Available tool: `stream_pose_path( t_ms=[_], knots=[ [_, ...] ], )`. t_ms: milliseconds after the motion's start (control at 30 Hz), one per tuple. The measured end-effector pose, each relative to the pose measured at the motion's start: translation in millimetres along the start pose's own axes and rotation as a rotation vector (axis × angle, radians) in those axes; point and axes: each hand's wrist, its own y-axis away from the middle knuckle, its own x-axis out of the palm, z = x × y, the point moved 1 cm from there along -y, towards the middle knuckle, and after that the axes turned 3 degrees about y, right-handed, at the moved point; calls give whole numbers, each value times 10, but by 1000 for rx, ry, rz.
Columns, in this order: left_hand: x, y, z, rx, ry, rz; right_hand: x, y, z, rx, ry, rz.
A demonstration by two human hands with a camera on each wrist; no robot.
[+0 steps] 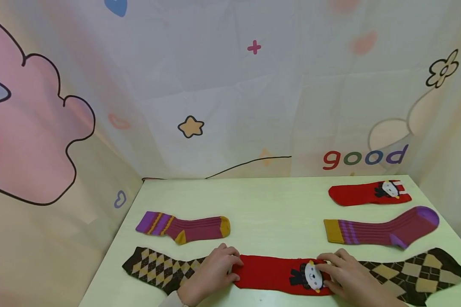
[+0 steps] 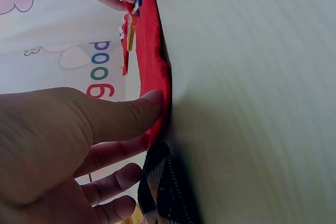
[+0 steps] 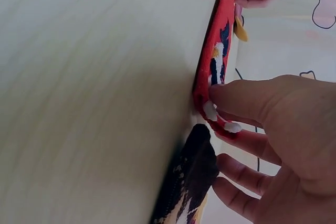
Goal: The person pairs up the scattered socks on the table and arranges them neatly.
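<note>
Head view: the fingers of my left hand (image 1: 215,269) pinch the plain end of a red sock (image 1: 266,273), those of my right hand (image 1: 342,273) its end with the animal face; it stretches along the near part of the worktop (image 1: 276,213), between the left argyle sock (image 1: 157,267) and the right argyle sock (image 1: 418,273); beyond lie a left maroon sock (image 1: 201,228), a right maroon sock (image 1: 372,233) and another red one (image 1: 353,195).
</note>
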Motion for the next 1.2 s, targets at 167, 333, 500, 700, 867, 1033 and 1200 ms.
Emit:
stream_pose_path(
  t_ms=[167,333,500,700,867,1033,1200],
  knots=[
    [0,-5,4,0,-9,7,11,8,-2,21,37,38],
    [8,-7,11,3,-7,2,21,11,-2,42,45,66],
    [12,-7,12,2,-11,4,20,2,4,61,33,82],
    [-1,-5,4,10,-19,-1,17,2,7,72,15,93],
    [-12,-2,-7,13,-24,-6,19,9,7,77,9,98],
    [-10,1,-11,15,-20,-8,36,28,-11,21,30,34],
    [-28,-1,-4,32,-24,-5,50,25,-48,-12,17,3]
  ],
)
